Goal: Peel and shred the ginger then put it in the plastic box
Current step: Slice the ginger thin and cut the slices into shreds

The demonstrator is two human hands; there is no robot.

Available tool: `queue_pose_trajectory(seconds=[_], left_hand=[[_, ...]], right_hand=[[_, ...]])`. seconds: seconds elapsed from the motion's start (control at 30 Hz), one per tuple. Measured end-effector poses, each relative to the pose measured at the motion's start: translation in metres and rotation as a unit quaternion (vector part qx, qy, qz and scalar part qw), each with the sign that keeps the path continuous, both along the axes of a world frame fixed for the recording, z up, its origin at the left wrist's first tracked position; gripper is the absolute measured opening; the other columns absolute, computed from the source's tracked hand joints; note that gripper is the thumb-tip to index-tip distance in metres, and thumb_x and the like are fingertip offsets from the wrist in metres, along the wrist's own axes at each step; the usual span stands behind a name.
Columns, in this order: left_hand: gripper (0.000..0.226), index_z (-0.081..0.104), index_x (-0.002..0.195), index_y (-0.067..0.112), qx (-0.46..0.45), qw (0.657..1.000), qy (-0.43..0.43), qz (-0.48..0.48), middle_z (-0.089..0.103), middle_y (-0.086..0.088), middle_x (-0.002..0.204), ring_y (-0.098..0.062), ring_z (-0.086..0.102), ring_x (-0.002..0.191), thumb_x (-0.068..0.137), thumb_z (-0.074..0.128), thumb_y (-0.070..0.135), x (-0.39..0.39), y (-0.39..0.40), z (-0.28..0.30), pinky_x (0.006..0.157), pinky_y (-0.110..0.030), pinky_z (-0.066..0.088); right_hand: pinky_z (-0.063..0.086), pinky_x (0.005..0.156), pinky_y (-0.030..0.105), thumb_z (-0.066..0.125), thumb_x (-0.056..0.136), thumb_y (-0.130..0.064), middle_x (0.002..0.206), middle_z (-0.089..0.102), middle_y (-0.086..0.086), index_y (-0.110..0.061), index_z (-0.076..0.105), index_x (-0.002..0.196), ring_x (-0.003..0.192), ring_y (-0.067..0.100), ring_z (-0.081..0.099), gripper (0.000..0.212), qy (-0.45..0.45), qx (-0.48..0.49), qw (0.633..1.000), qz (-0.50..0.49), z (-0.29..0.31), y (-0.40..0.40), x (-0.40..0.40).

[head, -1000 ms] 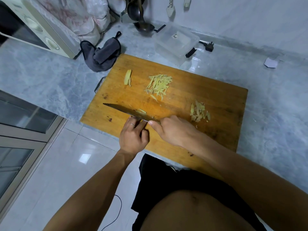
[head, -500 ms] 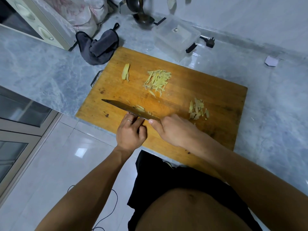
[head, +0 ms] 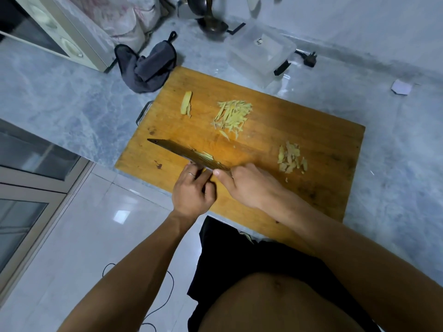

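Note:
On the wooden cutting board, my right hand grips the handle of a cleaver, whose blade stands edge-down near the board's front left. Thin ginger slices cling to the far side of the blade. My left hand sits against the blade's near side, fingertips curled down on a small ginger piece that is mostly hidden. A pile of ginger shreds lies mid-board, ginger peelings lie to the right, and one ginger slice lies at the far left. The clear plastic box stands behind the board.
A dark cloth lies on the marble counter left of the board. An oven stands at the far left, a ladle and a black plug near the wall. The counter edge drops to tiled floor at my left.
Both hands and the cleaver stay at the same spot on the board. The view has shifted slightly, so the board sits a little lower and further right.

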State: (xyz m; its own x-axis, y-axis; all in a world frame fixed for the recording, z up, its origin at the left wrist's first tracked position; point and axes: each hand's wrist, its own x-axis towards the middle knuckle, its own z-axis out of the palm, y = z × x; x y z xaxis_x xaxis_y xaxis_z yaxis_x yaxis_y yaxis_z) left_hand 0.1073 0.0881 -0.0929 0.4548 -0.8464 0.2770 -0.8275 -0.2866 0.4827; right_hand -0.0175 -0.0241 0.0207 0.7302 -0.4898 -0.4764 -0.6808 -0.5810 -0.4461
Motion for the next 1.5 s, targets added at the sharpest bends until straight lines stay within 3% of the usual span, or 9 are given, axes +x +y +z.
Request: queue_pose_trajectory(seconds=[0.17, 0.4, 0.6, 0.8, 0.9, 1.03, 1.23, 1.5], left_hand=[[0.030, 0.074, 0.098, 0.005, -0.002, 1.000, -0.007, 0.000, 0.060, -0.016, 0.092, -0.033, 0.056, 0.085, 0.082, 0.049, 0.012, 0.003, 0.001, -0.004, 0.069, -0.029, 0.041], [0.030, 0.073, 0.095, 0.004, -0.008, 1.000, -0.001, 0.005, 0.060, -0.016, 0.092, -0.031, 0.056, 0.086, 0.082, 0.048, 0.014, 0.000, -0.001, -0.001, 0.067, -0.029, 0.043], [0.035, 0.074, 0.104, 0.004, -0.008, 1.000, 0.005, 0.000, 0.063, -0.018, 0.098, -0.032, 0.057, 0.096, 0.083, 0.048, 0.013, 0.004, -0.001, -0.010, 0.079, -0.037, 0.050], [0.031, 0.075, 0.097, 0.006, -0.012, 1.000, 0.000, 0.005, 0.061, -0.015, 0.092, -0.029, 0.056, 0.086, 0.081, 0.048, 0.012, 0.001, -0.002, -0.006, 0.072, -0.031, 0.044], [0.028, 0.074, 0.090, 0.007, -0.002, 1.000, -0.003, 0.007, 0.058, -0.014, 0.087, -0.029, 0.052, 0.081, 0.082, 0.048, 0.013, 0.000, -0.001, -0.002, 0.065, -0.025, 0.031], [0.029, 0.073, 0.085, 0.005, 0.006, 1.000, -0.009, 0.014, 0.057, -0.014, 0.083, -0.027, 0.048, 0.079, 0.084, 0.046, 0.016, -0.002, 0.000, 0.002, 0.063, -0.023, 0.026], [0.036, 0.074, 0.103, 0.008, 0.026, 1.000, -0.011, 0.000, 0.060, -0.015, 0.095, -0.031, 0.056, 0.084, 0.083, 0.045, 0.017, 0.001, 0.000, 0.000, 0.064, -0.027, 0.040], [0.035, 0.073, 0.106, 0.008, 0.026, 1.000, -0.001, -0.003, 0.063, -0.015, 0.104, -0.035, 0.060, 0.093, 0.083, 0.048, 0.015, 0.001, 0.002, -0.005, 0.071, -0.035, 0.050]], right_hand=[[0.029, 0.049, 0.032, 0.023, 0.103, -0.059, 0.068, 0.047, 0.007, -0.015, 0.045, 0.063, 0.055, 0.023, 0.045, 0.063, 0.004, 0.007, 1.000, 0.007, 0.014, -0.002, -0.005], [0.028, 0.048, 0.031, 0.022, 0.103, -0.059, 0.069, 0.049, 0.009, -0.013, 0.047, 0.064, 0.055, 0.024, 0.047, 0.065, 0.007, 0.012, 1.000, 0.011, 0.008, -0.004, -0.005], [0.028, 0.047, 0.030, 0.022, 0.103, -0.059, 0.070, 0.052, 0.010, -0.011, 0.048, 0.066, 0.057, 0.024, 0.049, 0.066, 0.004, 0.025, 1.000, 0.008, 0.010, -0.010, -0.004], [0.035, 0.052, 0.033, 0.023, 0.103, -0.059, 0.071, 0.050, 0.009, -0.012, 0.049, 0.068, 0.062, 0.029, 0.052, 0.065, 0.003, 0.022, 1.000, 0.007, 0.000, -0.009, 0.001], [0.042, 0.059, 0.035, 0.023, 0.102, -0.061, 0.072, 0.048, 0.006, -0.016, 0.050, 0.072, 0.071, 0.035, 0.055, 0.060, -0.009, 0.013, 1.000, 0.007, -0.006, -0.003, 0.005], [0.039, 0.058, 0.034, 0.024, 0.103, -0.059, 0.072, 0.049, 0.006, -0.019, 0.042, 0.068, 0.069, 0.033, 0.052, 0.056, -0.014, 0.012, 1.000, 0.009, -0.006, 0.001, 0.003], [0.037, 0.051, 0.032, 0.023, 0.102, -0.061, 0.070, 0.054, 0.008, -0.010, 0.055, 0.072, 0.058, 0.026, 0.052, 0.067, -0.017, -0.005, 1.000, 0.000, 0.003, -0.003, -0.001], [0.032, 0.048, 0.031, 0.024, 0.103, -0.059, 0.065, 0.052, 0.009, -0.011, 0.049, 0.064, 0.054, 0.025, 0.050, 0.067, -0.015, 0.010, 1.000, 0.001, 0.010, -0.006, -0.014]])
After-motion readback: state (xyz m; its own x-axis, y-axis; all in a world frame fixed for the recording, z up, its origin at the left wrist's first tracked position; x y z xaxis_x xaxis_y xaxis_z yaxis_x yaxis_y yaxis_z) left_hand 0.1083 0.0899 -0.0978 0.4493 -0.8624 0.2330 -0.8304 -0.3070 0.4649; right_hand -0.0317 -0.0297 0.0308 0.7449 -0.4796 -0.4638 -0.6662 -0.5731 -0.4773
